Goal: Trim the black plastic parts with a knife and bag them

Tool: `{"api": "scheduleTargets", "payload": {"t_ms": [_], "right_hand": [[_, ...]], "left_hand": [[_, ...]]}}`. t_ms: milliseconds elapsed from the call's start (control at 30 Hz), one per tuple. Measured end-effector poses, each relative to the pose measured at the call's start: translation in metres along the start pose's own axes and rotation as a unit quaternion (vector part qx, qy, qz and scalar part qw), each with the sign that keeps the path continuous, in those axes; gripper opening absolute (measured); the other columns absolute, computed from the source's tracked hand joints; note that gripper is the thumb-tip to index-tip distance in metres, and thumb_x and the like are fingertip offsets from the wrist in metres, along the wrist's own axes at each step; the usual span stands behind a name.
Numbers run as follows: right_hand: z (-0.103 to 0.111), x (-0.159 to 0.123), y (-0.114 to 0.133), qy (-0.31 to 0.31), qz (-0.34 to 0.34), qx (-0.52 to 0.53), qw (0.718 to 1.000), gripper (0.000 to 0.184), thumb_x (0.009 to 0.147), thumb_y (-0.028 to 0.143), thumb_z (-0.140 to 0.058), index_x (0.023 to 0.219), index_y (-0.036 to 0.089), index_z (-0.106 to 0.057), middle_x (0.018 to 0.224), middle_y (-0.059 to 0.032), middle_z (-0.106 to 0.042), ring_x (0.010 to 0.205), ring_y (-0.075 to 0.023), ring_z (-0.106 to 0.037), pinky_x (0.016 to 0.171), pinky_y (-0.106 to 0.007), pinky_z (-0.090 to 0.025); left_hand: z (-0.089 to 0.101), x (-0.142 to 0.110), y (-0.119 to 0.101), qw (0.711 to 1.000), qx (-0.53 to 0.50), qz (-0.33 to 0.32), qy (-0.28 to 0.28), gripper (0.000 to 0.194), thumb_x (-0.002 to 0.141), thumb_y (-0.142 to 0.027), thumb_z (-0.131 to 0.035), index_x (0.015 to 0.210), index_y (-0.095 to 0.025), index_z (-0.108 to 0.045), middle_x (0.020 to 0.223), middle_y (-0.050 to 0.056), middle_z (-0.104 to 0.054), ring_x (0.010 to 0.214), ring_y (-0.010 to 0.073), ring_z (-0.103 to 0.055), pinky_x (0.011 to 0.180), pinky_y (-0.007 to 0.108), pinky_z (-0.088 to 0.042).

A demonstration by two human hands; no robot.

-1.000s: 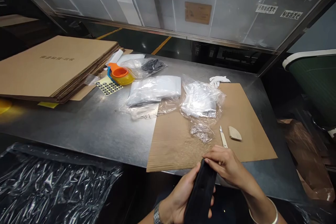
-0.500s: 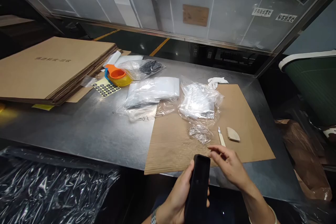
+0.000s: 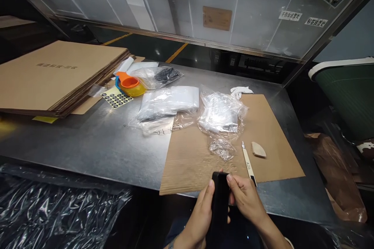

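In the head view, a black phone (image 3: 220, 202) with a dark face and a thick rim stands tilted upright at the table's front edge. My left hand (image 3: 201, 216) is wrapped round its left side, fingertips showing at the far edge. My right hand (image 3: 245, 198) pinches the phone's upper right edge between thumb and fingers, some of which are hidden behind it. Just beyond my right hand, a craft knife (image 3: 247, 161) with a pale handle marked A26 lies on a cardboard sheet (image 3: 187, 163). A beige wedge-shaped piece (image 3: 258, 150) lies beside the knife.
Clear plastic bags with white contents (image 3: 220, 114) and flat white sleeves (image 3: 172, 103) lie behind. Further left are coloured scoops (image 3: 130, 83), a sticker sheet (image 3: 117, 98) and stacked cardboard (image 3: 61, 78). A white glove (image 3: 241, 91) rests at the back. Black plastic film (image 3: 58, 210) hangs front left.
My right hand has moved left and down, from just off the phone's upper right corner to gripping that edge. More of the knife handle now shows.
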State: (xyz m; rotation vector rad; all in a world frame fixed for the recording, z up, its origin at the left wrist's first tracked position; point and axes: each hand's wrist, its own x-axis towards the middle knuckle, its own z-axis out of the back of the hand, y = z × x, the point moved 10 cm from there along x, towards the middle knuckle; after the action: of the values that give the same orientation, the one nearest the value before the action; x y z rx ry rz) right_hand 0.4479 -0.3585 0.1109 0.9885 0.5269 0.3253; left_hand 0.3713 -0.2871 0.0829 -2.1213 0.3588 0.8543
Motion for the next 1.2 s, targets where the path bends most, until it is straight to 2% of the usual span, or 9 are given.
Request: {"api": "scheduleTargets", "payload": {"t_ms": [200,267,400,567,700,900,1000,1100,1200], "right_hand": [[-0.015,-0.013,0.004,0.049,0.009,-0.019,0.999,0.010,0.084,0.031,-0.050,0.083,0.020,-0.049,0.066,0.0038,-0.050,0.062,-0.0120,-0.049,0.057,-0.022,-0.035],[-0.021,-0.021,0.008,0.075,0.015,-0.013,0.997,0.028,0.076,0.020,-0.056,0.103,0.022,-0.049,0.080,0.0020,-0.051,0.074,-0.0137,-0.049,0.066,-0.023,-0.039],[-0.030,-0.035,0.010,0.131,0.014,0.096,0.987,0.069,0.073,0.018,-0.061,0.134,0.030,-0.030,0.102,-0.0010,-0.046,0.090,-0.0154,-0.047,0.080,-0.027,-0.040],[-0.030,-0.041,-0.001,0.177,-0.017,0.225,0.958,0.067,0.077,0.027,-0.062,0.136,0.032,-0.032,0.106,-0.0021,-0.047,0.088,-0.0154,-0.045,0.079,-0.029,-0.040],[-0.023,-0.036,-0.005,0.142,-0.011,0.194,0.971,0.052,0.084,0.034,-0.055,0.133,0.030,-0.039,0.096,-0.0020,-0.050,0.079,-0.0138,-0.045,0.074,-0.029,-0.040],[-0.022,-0.031,0.000,0.083,-0.001,0.046,0.996,0.057,0.079,0.033,-0.059,0.132,0.024,-0.039,0.090,-0.0018,-0.055,0.070,-0.0137,-0.049,0.067,-0.027,-0.042],[-0.011,-0.018,-0.005,0.017,-0.029,0.028,0.999,0.034,0.085,0.042,-0.047,0.108,0.018,-0.056,0.068,0.0006,-0.056,0.057,-0.0130,-0.052,0.055,-0.024,-0.040],[0.014,-0.004,-0.013,-0.072,-0.057,0.013,0.996,0.043,0.089,0.050,-0.034,0.084,0.016,-0.060,0.049,0.0032,-0.048,0.046,-0.0122,-0.049,0.047,-0.023,-0.035],[0.029,0.006,-0.015,-0.100,-0.035,0.002,0.994,0.043,0.089,0.051,-0.035,0.089,0.016,-0.059,0.046,0.0048,-0.046,0.044,-0.0121,-0.047,0.046,-0.022,-0.035]], "left_hand": [[0.000,0.003,-0.003,0.995,-0.093,0.028,0.004,0.046,0.084,-0.049,-0.047,0.118,-0.018,-0.051,0.072,0.004,-0.065,0.050,0.0124,-0.059,0.048,0.022,-0.048],[-0.002,0.005,-0.008,0.993,-0.116,0.019,0.015,0.043,0.084,-0.048,-0.047,0.111,-0.016,-0.054,0.071,0.005,-0.066,0.050,0.0127,-0.059,0.048,0.022,-0.048],[-0.003,0.007,0.001,0.987,-0.125,0.092,0.035,0.050,0.086,-0.054,-0.037,0.084,-0.009,-0.060,0.061,0.008,-0.064,0.043,0.0124,-0.057,0.043,0.020,-0.045],[-0.006,0.013,0.007,0.973,-0.150,0.158,0.080,0.064,0.086,-0.059,-0.028,0.072,-0.006,-0.061,0.054,0.010,-0.062,0.043,0.0126,-0.058,0.044,0.019,-0.044],[-0.008,0.013,0.006,0.966,-0.166,0.177,0.087,0.065,0.086,-0.060,-0.027,0.071,-0.007,-0.061,0.054,0.010,-0.062,0.042,0.0120,-0.056,0.042,0.019,-0.043],[-0.015,0.011,0.000,0.971,-0.163,0.144,0.099,0.065,0.084,-0.062,-0.030,0.070,-0.007,-0.062,0.055,0.009,-0.062,0.046,0.0120,-0.057,0.044,0.019,-0.043],[-0.014,0.012,0.001,0.977,-0.142,0.134,0.085,0.057,0.084,-0.059,-0.036,0.077,-0.009,-0.062,0.059,0.007,-0.062,0.045,0.0111,-0.056,0.045,0.020,-0.044],[-0.004,0.013,0.005,0.987,-0.044,0.145,0.058,0.064,0.082,-0.065,-0.030,0.086,-0.010,-0.062,0.061,0.006,-0.060,0.045,0.0122,-0.056,0.043,0.021,-0.042],[0.007,0.021,-0.038,0.978,0.195,-0.054,0.053,0.062,0.080,-0.065,-0.034,0.106,-0.016,-0.062,0.077,0.008,-0.060,0.067,0.0189,-0.060,0.060,0.030,-0.049]]}}
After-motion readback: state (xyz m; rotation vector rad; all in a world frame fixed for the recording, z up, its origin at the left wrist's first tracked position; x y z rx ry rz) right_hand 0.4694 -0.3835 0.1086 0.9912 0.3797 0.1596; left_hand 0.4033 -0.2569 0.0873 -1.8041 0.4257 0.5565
